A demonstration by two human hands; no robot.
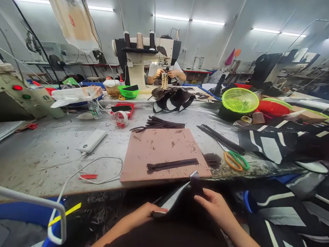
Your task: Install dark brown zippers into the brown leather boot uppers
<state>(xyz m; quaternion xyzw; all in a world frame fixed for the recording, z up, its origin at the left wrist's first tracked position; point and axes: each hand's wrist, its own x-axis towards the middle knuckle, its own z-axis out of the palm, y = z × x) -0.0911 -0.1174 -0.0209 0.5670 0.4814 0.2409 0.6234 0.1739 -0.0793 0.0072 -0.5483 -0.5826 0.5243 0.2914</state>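
My left hand (148, 212) is closed on one edge of a dark leather-like piece (177, 202) with a white patch on its inner side. On the other side, my right hand (215, 205) pinches an upright dark flap of the same piece. The piece is bent between both hands, just in front of the table edge; its lower part blends into dark cloth. Beyond it lies a pink board (164, 145) with a dark zipper (174, 165) across its near half. Scissors (235, 160) with orange and green handles rest to the right of the board.
More zippers (161, 122) are piled behind the board. A white power bank (92, 140) with a cable lies left. Dark cut pieces (272, 144) and a green basket (240, 100) stand right. A person (167, 72) works at a sewing machine (138, 68) opposite.
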